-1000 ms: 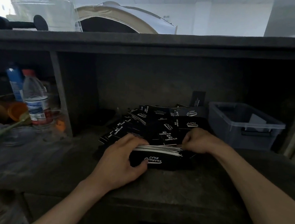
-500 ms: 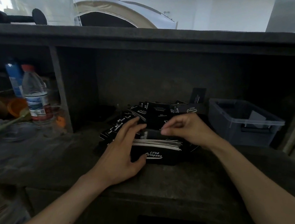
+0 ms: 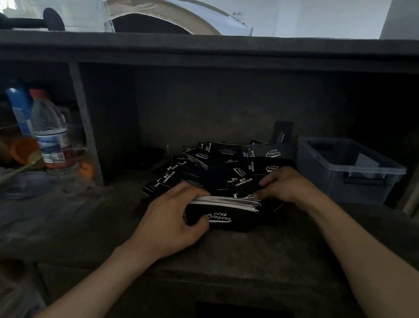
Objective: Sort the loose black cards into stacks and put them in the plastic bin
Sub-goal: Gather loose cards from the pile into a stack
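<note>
A heap of loose black cards [image 3: 218, 167] with white lettering lies on the dark shelf, in the middle. In front of it stands a squared stack of cards [image 3: 224, 211], white edges up, the front one printed "Club Camping". My left hand [image 3: 173, 218] grips the stack's left end, thumb on its front face. My right hand [image 3: 286, 185] is at the stack's right rear corner, fingers curled down onto the cards there; what they pinch is hidden. The grey plastic bin [image 3: 388, 170] sits to the right, apart from both hands.
A shelf divider [image 3: 86, 124] stands left of the cards, with a water bottle [image 3: 49, 131], a blue bottle and orange items beyond it. A single black card leans on the back wall [image 3: 282, 132]. The shelf top overhangs above.
My right hand dropped from above the heap back down to the stack's right end. The left hand's fingers closed over the stack's top again.
</note>
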Available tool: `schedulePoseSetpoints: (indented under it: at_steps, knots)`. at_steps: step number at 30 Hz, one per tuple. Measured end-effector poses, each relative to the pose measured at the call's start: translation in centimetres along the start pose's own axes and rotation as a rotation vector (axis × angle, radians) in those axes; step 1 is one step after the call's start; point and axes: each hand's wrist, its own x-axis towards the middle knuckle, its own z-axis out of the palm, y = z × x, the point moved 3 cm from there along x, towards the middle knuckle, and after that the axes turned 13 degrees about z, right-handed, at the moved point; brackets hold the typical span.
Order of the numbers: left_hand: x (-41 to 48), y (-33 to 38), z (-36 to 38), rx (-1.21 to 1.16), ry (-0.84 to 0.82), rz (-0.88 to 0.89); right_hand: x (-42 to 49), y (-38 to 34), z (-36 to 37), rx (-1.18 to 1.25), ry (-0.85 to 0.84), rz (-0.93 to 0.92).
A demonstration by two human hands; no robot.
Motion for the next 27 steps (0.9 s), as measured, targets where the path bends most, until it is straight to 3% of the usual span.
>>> schedulePoseSetpoints:
  at_steps: [4,11,15,20,23,25,27]
  knots:
    - [0.0,0.0,0.0,0.006,-0.022,-0.015,-0.4,-0.1,-1.2,0.379,-0.117,0.029]
    - [0.1,0.2,-0.1,0.017,-0.033,-0.025,-0.4,-0.9,-2.4,0.612,0.047,-0.183]
    - [0.1,0.2,-0.1,-0.001,-0.016,-0.01,-0.6,-1.0,-2.2,0.471,-0.054,-0.31]
    - [0.1,0.1,-0.1,-0.013,-0.008,-0.008,-1.1,-1.5,-1.4,0.333,-0.042,-0.417]
    - [0.1,0.0,-0.1,-0.009,-0.04,-0.016,-2.1,-1.9,-0.3,0.241,-0.213,-0.485]
    - [0.1,-0.1,0.0,-0.008,-0.056,-0.023,-2.8,-2.1,0.9,0.196,-0.391,-0.457]
    - [0.1,-0.2,0.1,-0.002,-0.057,-0.024,-2.7,-2.0,1.5,0.173,-0.452,-0.41]
